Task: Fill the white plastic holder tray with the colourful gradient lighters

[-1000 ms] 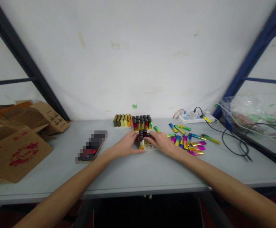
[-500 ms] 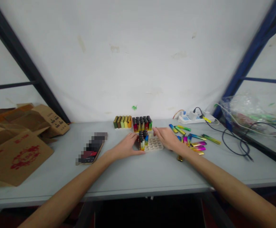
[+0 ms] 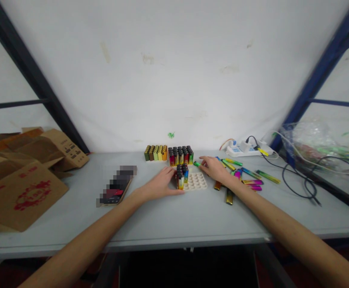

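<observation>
A white tray with round holes lies on the table, several upright lighters filling its left part. My left hand rests at the tray's left side, thumb along the front and fingers behind, holding tray and lighters steady. Just right of the tray, my right hand has its fingers on a green lighter. Loose shiny lighters lie scattered to the right of that hand. Behind the tray stand a block of black-topped lighters and a block of gold-topped ones.
A phone lies left of my left hand. Open cardboard boxes fill the far left. At the back right are a power strip, black cables and clear plastic wrap. The table's front edge is nearest.
My right hand has drawn slightly back to the right from the tray, and a green lighter now shows at its fingertips. The left hand stays in place. The view has shifted slightly.
</observation>
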`<state>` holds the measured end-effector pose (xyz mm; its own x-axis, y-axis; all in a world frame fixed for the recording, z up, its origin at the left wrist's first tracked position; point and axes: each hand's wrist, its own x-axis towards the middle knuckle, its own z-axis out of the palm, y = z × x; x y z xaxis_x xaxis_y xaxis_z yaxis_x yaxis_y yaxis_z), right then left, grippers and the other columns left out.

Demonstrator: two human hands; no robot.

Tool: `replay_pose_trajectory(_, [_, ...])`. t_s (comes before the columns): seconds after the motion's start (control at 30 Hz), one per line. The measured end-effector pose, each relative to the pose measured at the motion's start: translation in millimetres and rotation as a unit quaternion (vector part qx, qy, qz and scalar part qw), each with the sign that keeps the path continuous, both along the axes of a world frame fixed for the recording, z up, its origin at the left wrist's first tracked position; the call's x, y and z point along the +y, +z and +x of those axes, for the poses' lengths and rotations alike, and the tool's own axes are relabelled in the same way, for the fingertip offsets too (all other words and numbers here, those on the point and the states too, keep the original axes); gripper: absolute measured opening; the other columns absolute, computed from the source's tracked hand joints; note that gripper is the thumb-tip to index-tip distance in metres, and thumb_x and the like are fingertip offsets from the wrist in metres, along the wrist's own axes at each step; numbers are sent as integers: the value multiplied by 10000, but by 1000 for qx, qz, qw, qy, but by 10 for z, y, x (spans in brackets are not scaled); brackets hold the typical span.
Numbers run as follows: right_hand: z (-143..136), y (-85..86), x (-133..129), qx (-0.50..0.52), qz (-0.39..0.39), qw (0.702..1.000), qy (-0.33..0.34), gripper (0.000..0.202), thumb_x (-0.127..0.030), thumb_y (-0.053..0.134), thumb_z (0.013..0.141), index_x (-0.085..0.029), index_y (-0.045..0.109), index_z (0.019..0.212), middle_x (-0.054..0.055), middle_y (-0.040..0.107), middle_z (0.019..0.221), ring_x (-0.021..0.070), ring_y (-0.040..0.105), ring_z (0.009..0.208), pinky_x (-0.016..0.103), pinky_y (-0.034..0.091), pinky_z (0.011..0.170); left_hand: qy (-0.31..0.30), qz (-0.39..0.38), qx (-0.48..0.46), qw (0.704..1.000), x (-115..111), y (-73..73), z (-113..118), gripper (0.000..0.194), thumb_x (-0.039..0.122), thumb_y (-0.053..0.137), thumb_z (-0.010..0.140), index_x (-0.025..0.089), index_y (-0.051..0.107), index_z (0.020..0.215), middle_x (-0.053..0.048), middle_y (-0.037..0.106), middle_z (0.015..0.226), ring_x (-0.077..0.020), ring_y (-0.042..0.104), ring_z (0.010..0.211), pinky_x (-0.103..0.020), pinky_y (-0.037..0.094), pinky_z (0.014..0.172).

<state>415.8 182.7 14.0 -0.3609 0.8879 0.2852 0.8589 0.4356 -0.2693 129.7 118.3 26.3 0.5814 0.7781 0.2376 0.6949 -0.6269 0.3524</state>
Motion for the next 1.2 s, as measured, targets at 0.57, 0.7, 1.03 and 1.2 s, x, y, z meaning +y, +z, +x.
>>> replay_pose_trajectory(0.57, [-144,230,-405,388,-154,890,184,373,-571,475,1019,-236,472,1183,-43,518,790,125,477,634,255,422,599,9,-8,12,1000,-20,21,17,810,646,782,776,124,549,1349,-203,594,1364,-384,542,1294,-523,431,1148])
replay_pose_trajectory(0.7, [-201,295,-493,418,-173,879,153,440,-657,458,993,-222,512,949,-49,420,724,119,387,610,245,332,553,2,-8,9,1000,-18,22,9,803,630,785,781,148,542,1376,-191,596,1379,-384,543,1291,-535,433,1142])
replay_pose_trajectory(1.03, [-233,351,-516,480,-240,838,97,397,-456,388,937,-232,345,612,-61,280,568,97,189,483,271,161,468,-10,-2,-3,1000,-7,13,-13,736,636,774,789,155,583,1313,-181,618,1339,-380,558,1267,-533,449,1120])
replay_pose_trajectory(1.2, [-213,334,-505,485,-257,831,94,332,-407,382,912,-232,350,632,-64,268,579,96,167,480,266,143,458,-1,-6,8,1000,16,-10,-11,787,663,765,782,127,568,1323,-203,602,1345,-381,552,1275,-528,441,1131])
